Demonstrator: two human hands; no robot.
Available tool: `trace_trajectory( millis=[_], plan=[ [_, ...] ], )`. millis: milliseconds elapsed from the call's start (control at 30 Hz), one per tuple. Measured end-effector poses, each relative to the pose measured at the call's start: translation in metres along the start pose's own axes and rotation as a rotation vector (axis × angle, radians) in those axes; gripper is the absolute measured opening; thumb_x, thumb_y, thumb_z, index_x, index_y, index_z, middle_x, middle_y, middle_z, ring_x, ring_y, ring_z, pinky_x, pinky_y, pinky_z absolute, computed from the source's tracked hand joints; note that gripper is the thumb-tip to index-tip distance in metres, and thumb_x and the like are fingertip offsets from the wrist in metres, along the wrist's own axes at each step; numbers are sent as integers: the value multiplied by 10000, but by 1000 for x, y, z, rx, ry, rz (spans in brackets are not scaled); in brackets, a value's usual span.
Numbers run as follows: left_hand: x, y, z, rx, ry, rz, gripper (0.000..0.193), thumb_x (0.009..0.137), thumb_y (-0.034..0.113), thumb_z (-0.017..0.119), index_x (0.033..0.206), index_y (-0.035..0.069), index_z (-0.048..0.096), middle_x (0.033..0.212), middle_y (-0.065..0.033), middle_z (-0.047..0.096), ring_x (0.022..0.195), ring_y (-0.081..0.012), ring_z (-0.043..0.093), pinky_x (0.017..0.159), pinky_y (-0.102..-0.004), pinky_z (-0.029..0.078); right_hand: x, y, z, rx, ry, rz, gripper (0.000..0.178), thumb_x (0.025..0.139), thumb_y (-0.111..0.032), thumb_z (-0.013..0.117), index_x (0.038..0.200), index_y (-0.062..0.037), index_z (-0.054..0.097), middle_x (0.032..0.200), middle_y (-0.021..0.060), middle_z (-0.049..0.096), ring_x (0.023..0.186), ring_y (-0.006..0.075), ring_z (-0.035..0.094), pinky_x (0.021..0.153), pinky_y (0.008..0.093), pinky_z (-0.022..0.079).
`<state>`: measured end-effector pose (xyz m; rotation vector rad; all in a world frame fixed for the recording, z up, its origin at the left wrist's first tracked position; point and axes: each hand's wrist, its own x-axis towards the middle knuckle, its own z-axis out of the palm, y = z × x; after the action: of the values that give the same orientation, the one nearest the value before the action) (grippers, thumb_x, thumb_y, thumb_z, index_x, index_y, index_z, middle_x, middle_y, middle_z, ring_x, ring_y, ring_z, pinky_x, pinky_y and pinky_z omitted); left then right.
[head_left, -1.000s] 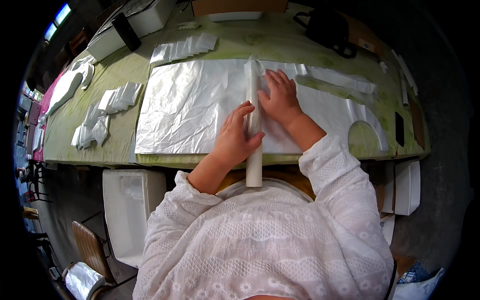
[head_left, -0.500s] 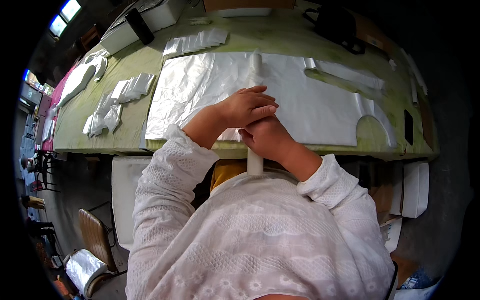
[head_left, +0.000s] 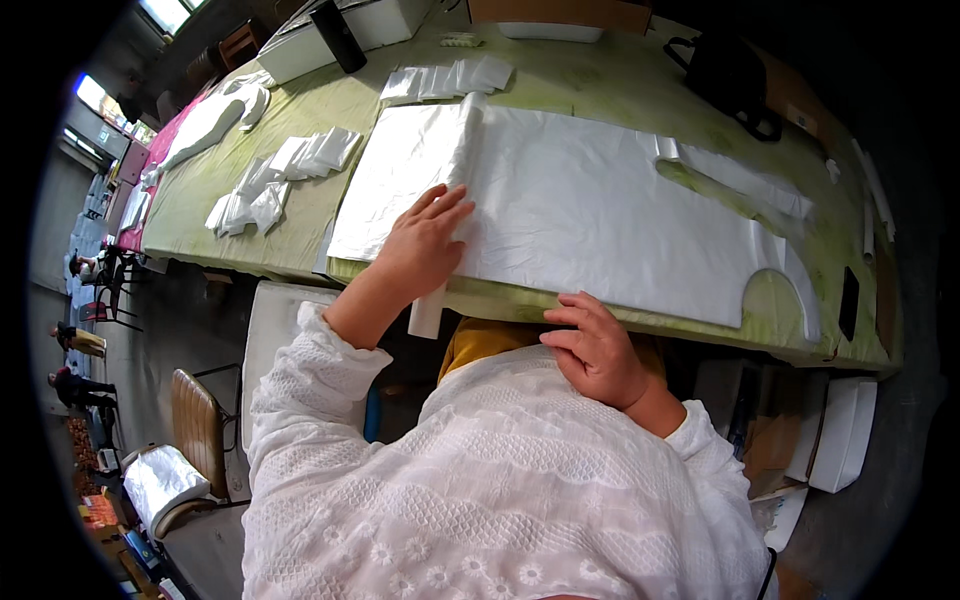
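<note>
A large white plastic carrier bag (head_left: 600, 210) lies flat on the table, its two handle loops pointing right. Across its left part runs a long white tube (head_left: 427, 312), whose near end juts past the table's front edge. My left hand (head_left: 425, 240) rests on the tube with its fingers stretched out and spread. Nearer my body, just off the table edge, my right hand (head_left: 597, 355) hovers with loosely bent fingers apart and nothing in it. Whether one bag or a stack lies there, I cannot tell.
Folded white plastic packets (head_left: 450, 78) lie beyond the bag, and more folded packets (head_left: 285, 170) to its left. A black cylinder (head_left: 338, 38), a black bag (head_left: 722, 80) and a dark phone-like slab (head_left: 849, 303) are on the green tablecloth (head_left: 590, 85). A brown chair (head_left: 200, 425) stands lower left.
My hands, earlier clasped together over the tube, have come apart. The tube has moved left across the bag and now slants. My right hand has drawn back toward my body.
</note>
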<state>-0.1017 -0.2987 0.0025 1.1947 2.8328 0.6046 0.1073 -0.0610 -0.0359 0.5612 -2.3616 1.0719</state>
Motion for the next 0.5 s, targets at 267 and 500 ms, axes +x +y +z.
trace_trajectory(
  millis=[267, 500],
  plan=[
    [-5, -18, -2, 198, 28, -313, 737, 956, 273, 588, 1601, 92, 280, 1664, -163, 267, 1552, -387, 183, 1266, -474, 189, -11, 4, -5, 65, 45, 37, 229, 770, 37, 729, 976, -64, 723, 1075, 111, 699, 1099, 382, 647, 983, 479, 529],
    [8, -84, -22, 340, -17, -733, 939, 895, 570, 639, 1623, 120, 253, 1596, -158, 406, 1471, -315, 379, 1220, -402, 276, -21, 4, -6, 56, 53, 33, 238, 769, 41, 715, 985, -59, 717, 1073, 106, 697, 1099, 374, 645, 977, 475, 528]
  ],
)
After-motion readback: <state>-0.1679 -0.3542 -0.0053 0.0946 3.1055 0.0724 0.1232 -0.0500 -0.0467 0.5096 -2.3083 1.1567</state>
